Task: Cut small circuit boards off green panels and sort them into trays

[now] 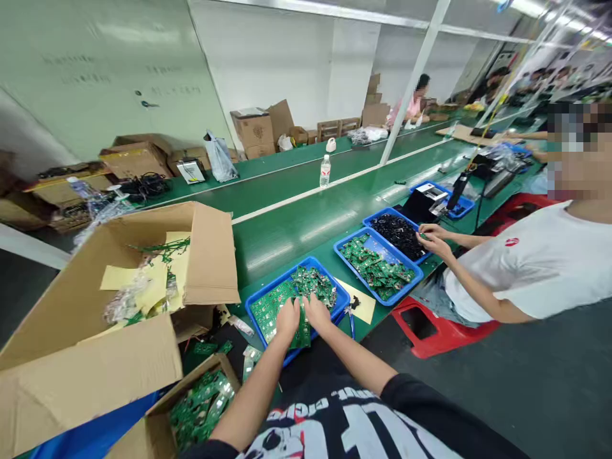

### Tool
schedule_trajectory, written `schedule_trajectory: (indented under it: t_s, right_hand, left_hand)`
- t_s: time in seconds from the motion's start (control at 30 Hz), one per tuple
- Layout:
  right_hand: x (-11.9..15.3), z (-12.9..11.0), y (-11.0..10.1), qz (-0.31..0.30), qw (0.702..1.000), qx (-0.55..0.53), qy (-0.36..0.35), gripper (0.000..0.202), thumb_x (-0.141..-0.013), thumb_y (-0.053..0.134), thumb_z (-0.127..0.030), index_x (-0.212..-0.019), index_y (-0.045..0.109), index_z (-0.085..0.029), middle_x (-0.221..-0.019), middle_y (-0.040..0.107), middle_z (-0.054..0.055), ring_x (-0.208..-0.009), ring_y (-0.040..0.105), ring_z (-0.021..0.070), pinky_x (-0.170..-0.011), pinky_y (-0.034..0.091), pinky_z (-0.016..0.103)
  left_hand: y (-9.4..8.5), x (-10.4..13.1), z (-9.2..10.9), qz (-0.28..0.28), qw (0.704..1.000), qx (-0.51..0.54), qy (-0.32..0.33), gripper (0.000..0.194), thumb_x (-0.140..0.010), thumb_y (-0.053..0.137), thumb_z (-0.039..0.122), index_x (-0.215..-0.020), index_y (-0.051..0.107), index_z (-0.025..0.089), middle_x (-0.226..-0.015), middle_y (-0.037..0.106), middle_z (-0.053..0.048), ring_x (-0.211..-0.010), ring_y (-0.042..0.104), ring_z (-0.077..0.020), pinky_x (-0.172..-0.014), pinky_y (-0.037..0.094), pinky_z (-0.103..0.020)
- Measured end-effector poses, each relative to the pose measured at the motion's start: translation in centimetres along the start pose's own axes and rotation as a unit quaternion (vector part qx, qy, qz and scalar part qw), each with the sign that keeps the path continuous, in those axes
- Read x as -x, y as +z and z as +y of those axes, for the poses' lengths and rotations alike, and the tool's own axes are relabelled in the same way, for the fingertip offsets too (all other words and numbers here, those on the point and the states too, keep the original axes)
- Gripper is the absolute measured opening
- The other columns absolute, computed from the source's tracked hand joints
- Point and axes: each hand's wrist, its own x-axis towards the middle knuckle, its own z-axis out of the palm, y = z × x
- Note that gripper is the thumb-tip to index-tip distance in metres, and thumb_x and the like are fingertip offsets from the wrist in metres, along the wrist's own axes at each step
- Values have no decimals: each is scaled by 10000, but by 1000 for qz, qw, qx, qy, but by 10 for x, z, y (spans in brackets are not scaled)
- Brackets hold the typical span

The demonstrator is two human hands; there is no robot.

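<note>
The left hand (288, 317) and the right hand (317, 312) are close together, with a green board (303, 328) between them. Each hand is nearly closed, with its fingers pinching the board. The board is over the front part of a blue tray (346, 298), which sits by the near edge of the long green desk (262, 245). In the tray, a pile of small boards (313, 284) lies at the back right, and flat green sheets (270, 306) lie on the left.

Just right of the tray is yellow paper (366, 310) with black bits (354, 302) on it. A tool with blue handles (352, 325) is between the paper and the tray. Farther right along the near edge is a second blue tray (415, 284) full of green boards (377, 268). Just behind it, a third tray (367, 220) holds black parts (396, 234). A person in a white shirt (549, 261) has both hands over that side.

A big brown box (213, 255) is left of the first tray. A smaller box (153, 437) of green boards is in front of it. A clear bottle (325, 172) stands near the desk's white line.
</note>
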Motion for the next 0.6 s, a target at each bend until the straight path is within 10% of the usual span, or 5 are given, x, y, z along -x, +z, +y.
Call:
schedule_trajectory:
  t_s: [0.2, 0.4, 0.6]
  right_hand:
    - [-16, 40, -29, 29, 999, 2, 26, 327, -901, 312, -312, -1077, 503, -112, -951, 651, 161, -930, 608, 247, -752, 400, 305]
    - [-37, 53, -42, 53, 998, -22, 6, 334, -876, 377, -296, -1143, 473, -120, -1019, 628, 154, -961, 588, 244, -761, 395, 300]
    - [-41, 59, -45, 59, 996, -61, -40, 356, -833, 445, -238, -1174, 462, -137, -1069, 605, 113, -970, 573, 192, -782, 395, 249]
  left_hand:
    - [3, -33, 23, -64, 995, 72, 1, 409, -813, 487, 416, -1083, 501, 110, -1022, 619, -169, -702, 657, -225, -673, 483, -327]
    - [1, -57, 39, -125, 982, 130, 53, 722, -726, 576, 511, -1318, 338, 174, -1328, 434, -172, -1011, 587, -237, -738, 489, -290]
    - [-34, -48, 7, -78, 995, 15, 63, 481, -715, 619, 379, -1137, 534, 163, -1202, 557, -135, -1128, 502, -236, -902, 392, -289]
